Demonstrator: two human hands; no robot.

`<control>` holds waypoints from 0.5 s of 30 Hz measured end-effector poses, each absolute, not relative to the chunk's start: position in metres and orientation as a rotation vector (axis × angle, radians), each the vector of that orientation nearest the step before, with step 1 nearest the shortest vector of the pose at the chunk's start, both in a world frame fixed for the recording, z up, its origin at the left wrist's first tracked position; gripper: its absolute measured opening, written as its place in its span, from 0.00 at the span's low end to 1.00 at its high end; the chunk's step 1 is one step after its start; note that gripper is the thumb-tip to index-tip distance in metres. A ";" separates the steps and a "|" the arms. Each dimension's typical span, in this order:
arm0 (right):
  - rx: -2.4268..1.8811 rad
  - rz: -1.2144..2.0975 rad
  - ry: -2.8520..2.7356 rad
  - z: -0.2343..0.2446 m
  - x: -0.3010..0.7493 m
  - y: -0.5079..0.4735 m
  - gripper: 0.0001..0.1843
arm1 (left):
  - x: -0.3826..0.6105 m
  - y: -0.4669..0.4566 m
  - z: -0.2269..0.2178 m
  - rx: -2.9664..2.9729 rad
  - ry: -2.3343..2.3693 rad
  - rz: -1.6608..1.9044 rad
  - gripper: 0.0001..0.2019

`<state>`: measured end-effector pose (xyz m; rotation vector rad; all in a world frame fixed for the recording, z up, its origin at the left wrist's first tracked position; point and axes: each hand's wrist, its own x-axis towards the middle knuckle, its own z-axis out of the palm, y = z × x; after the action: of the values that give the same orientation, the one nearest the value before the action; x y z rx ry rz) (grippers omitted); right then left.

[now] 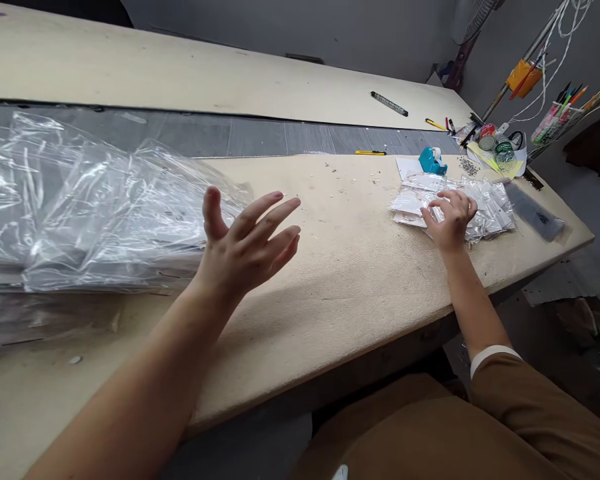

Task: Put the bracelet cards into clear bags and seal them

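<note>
My left hand (245,243) hangs open above the tabletop, fingers spread, touching nothing. Just left of it lies a large heap of clear plastic bags (105,213), stacked and glossy, running off the left side of the view. My right hand (450,217) is curled over a smaller pile of clear plastic bags (480,207) with small white items inside, its fingers gripping the top layer. Part of that pile is hidden under my palm.
A teal tape dispenser (433,161) stands just beyond the small pile, near scattered small metal parts (469,167). A yellow utility knife (370,153) lies nearby. A black marker (389,103) rests on a farther board, past a grey strip (280,139). Pens stand in a holder (557,120) at the right.
</note>
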<state>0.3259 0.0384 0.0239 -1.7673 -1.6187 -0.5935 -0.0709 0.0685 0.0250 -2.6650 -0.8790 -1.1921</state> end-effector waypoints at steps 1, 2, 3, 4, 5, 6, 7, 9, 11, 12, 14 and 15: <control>-1.777 -0.577 -1.668 0.023 0.323 0.038 0.08 | -0.070 0.068 0.024 -2.650 -0.853 -1.190 0.09; -1.789 -0.565 -1.711 0.022 0.320 0.038 0.07 | -0.069 0.068 0.022 -2.629 -0.812 -1.183 0.09; -1.801 -0.558 -1.750 0.021 0.317 0.039 0.07 | -0.067 0.066 0.021 -2.605 -0.763 -1.171 0.09; -1.814 -0.555 -1.780 0.019 0.315 0.039 0.08 | -0.063 0.063 0.020 -2.576 -0.702 -1.151 0.10; -1.828 -0.556 -1.804 0.018 0.314 0.040 0.08 | -0.058 0.060 0.019 -2.538 -0.628 -1.128 0.11; -1.841 -0.559 -1.823 0.016 0.313 0.041 0.07 | -0.052 0.055 0.019 -2.494 -0.547 -1.099 0.11; -1.851 -0.563 -1.838 0.014 0.312 0.042 0.06 | -0.045 0.050 0.020 -2.454 -0.461 -1.068 0.11; -1.846 -0.572 -1.854 0.013 0.313 0.043 0.06 | -0.031 0.038 0.021 -2.441 -0.297 -1.028 0.12; -1.784 -0.585 -1.866 0.015 0.311 0.042 0.09 | -0.018 0.029 0.021 -2.588 -0.188 -1.042 0.13; -1.726 -0.589 -1.873 0.017 0.309 0.041 0.10 | -0.013 0.026 0.020 -2.715 -0.183 -1.069 0.13; -1.557 -0.562 -1.882 0.025 0.300 0.037 0.10 | -0.007 0.023 0.016 -3.001 -0.374 -1.207 0.10; -1.452 -0.515 -1.875 0.030 0.293 0.034 0.10 | -0.006 0.023 0.014 -3.139 -0.602 -1.340 0.09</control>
<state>0.2932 0.0336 0.0297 -1.4522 -1.8748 -0.5147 -0.0058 0.0228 0.0145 -3.1389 -0.6022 -1.3405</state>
